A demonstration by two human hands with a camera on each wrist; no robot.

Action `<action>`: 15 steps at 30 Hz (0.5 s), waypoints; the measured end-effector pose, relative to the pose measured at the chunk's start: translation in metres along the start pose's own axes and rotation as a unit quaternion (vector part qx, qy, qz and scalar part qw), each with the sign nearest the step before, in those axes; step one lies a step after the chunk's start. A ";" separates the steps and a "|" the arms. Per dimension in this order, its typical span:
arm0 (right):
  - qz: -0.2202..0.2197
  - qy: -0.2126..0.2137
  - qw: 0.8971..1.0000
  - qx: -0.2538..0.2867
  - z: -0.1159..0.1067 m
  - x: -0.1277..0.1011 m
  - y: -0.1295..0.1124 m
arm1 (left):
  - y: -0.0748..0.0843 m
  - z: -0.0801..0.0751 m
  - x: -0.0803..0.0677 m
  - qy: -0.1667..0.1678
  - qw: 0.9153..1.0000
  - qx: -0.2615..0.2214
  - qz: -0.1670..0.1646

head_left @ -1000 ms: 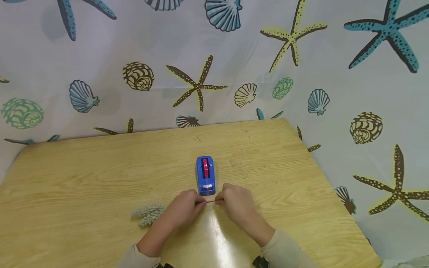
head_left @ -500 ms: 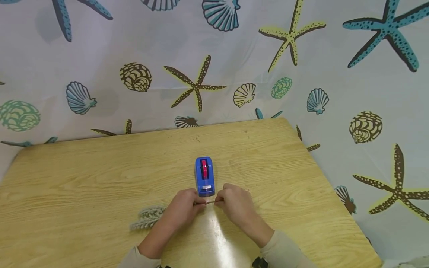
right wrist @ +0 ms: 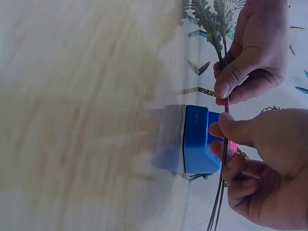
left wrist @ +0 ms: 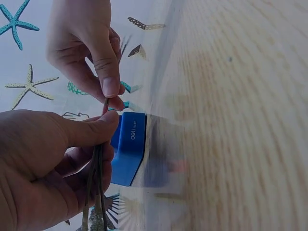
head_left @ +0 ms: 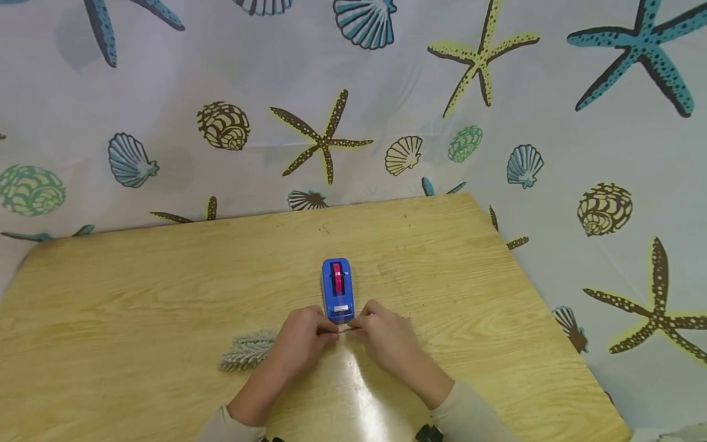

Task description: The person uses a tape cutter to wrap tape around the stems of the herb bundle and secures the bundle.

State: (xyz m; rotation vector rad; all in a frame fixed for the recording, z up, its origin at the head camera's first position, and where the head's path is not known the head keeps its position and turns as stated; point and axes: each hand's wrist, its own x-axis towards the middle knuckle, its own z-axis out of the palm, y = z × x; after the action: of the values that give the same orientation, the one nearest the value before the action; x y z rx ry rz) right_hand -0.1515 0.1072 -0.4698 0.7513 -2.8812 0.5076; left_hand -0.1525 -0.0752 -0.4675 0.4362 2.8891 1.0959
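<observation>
Two or so grey-green leafy sprigs (head_left: pixel 247 351) lie with their heads left of the left wrist in the head view. My left hand (head_left: pixel 302 337) pinches their thin dark stems (left wrist: pixel 98 178) between thumb and fingers. Close beside it, my right hand (head_left: pixel 386 334) pinches the same stems farther along, with the bare ends trailing past the fingers in the right wrist view. A small reddish patch shows on the stems between the hands. Just beyond the fingertips stands a blue tape dispenser (head_left: pixel 338 288) with a red core. Clear tape seems to reach from its front to the stems.
The wooden table (head_left: pixel 166 294) runs out to both sides. Behind it and along its right edge hangs a white cloth (head_left: pixel 386 92) printed with starfish and shells.
The leafy heads have turned and shifted slightly beside the left wrist. My right fingertips have come nearer to the left ones and to the dispenser, narrowing the stretch of stem seen between the hands.
</observation>
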 end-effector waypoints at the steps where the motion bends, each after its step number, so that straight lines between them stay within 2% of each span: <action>1: -0.004 -0.004 1.000 -0.002 -0.001 0.000 -0.001 | 0.000 0.000 0.000 0.000 1.000 0.001 0.000; 4: -0.006 -0.004 1.000 -0.009 -0.002 0.001 -0.002 | 0.000 -0.002 0.000 -0.006 1.000 0.003 -0.005; 9: 0.008 0.002 1.000 -0.020 -0.002 0.003 -0.003 | -0.001 -0.001 0.000 -0.035 0.999 0.012 -0.009; 15: 0.023 0.003 1.000 -0.010 -0.001 0.004 -0.006 | -0.002 -0.001 -0.002 -0.053 0.999 0.010 -0.009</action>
State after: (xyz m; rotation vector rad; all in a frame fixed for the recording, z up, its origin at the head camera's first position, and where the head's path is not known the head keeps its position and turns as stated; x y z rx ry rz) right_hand -0.1520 0.1011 -0.4661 0.6825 -2.8995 0.4853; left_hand -0.1517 -0.0777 -0.4680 0.4546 2.8092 1.0089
